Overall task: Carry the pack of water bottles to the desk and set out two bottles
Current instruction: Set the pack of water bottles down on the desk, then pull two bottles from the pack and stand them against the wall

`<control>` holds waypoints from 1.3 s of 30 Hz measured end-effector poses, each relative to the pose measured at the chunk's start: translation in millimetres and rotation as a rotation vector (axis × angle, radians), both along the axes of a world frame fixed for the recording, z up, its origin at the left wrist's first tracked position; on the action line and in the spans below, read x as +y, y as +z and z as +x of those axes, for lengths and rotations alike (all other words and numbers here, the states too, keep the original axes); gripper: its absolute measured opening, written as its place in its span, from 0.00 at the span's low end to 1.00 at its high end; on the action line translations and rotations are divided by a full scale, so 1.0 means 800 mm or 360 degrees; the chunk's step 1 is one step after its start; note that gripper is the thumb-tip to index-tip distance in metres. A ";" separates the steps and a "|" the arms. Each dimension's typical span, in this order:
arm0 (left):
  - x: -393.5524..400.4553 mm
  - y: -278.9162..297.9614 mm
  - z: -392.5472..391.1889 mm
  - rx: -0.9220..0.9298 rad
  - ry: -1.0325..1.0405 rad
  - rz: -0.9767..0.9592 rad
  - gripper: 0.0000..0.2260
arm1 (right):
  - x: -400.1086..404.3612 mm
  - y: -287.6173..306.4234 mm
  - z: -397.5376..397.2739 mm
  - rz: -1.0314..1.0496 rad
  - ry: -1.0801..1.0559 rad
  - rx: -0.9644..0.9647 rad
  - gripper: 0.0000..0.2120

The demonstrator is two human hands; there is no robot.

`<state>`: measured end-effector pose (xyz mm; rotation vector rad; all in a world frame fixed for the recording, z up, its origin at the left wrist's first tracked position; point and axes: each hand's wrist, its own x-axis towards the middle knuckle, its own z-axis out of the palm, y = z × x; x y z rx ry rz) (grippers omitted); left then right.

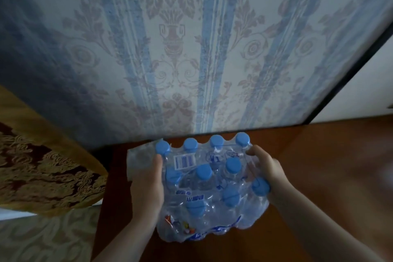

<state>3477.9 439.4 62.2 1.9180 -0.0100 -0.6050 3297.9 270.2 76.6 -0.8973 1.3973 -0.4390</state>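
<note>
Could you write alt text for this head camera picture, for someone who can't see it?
Seen from above, two bare hands, the left hand and the right hand, grip the sides of a shrink-wrapped pack of water bottles with blue caps over a brown wooden desk. Behind it is wallpaper with blue stripes and floral patterns; a gold patterned fabric shows at left.

Blue bottle caps, striped floral wallpaper
</note>
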 end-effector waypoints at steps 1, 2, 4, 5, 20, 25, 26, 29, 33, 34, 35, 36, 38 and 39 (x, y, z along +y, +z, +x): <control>0.002 0.001 -0.001 -0.0024 -0.0021 0.0002 0.25 | -0.001 -0.002 -0.001 -0.0005 0.0000 0.0009 0.25; 0.003 0.004 -0.001 -0.0048 -0.0049 0.0002 0.24 | -0.002 -0.003 -0.002 -0.0023 0.0007 0.0034 0.27; 0.004 0.008 0.001 -0.0110 -0.0153 0.0071 0.24 | -0.001 -0.004 -0.003 -0.0064 0.0055 0.0077 0.29; 0.005 0.010 0.003 -0.0137 -0.0211 0.0141 0.23 | -0.001 -0.004 -0.004 -0.0088 0.0087 0.0090 0.29; -0.024 0.098 -0.049 -0.1376 -0.0988 0.0300 0.06 | 0.023 0.084 0.004 -0.1835 0.1606 0.0700 0.11; -0.044 0.062 -0.057 -0.1353 -0.0976 0.0347 0.11 | 0.029 0.063 0.006 -0.1972 0.1823 0.1109 0.19; -0.042 0.058 -0.057 -0.1426 -0.0966 0.0326 0.12 | 0.028 0.058 0.005 -0.1981 0.1835 0.1111 0.20; -0.042 0.056 -0.058 -0.1542 -0.0994 0.0282 0.12 | 0.019 0.054 0.007 -0.1931 0.1932 0.1065 0.20; -0.037 0.057 -0.052 -0.1606 -0.1200 0.0339 0.12 | 0.005 0.058 0.011 -0.1852 0.2169 0.0986 0.20; -0.036 0.057 -0.050 -0.1639 -0.1285 0.0394 0.14 | 0.002 0.060 0.012 -0.1831 0.2217 0.0978 0.21; -0.035 0.058 -0.050 -0.1659 -0.1358 0.0460 0.15 | 0.000 0.061 0.013 -0.1819 0.2269 0.0976 0.22; -0.035 0.059 -0.049 -0.1664 -0.1415 0.0524 0.16 | -0.002 0.062 0.014 -0.1833 0.2329 0.0982 0.23; -0.038 0.061 -0.047 -0.1656 -0.1496 0.0610 0.17 | -0.005 0.065 0.019 -0.1978 0.2455 0.1048 0.25; -0.041 0.062 -0.046 -0.1658 -0.1514 0.0641 0.17 | -0.005 0.067 0.022 -0.2100 0.2504 0.1099 0.26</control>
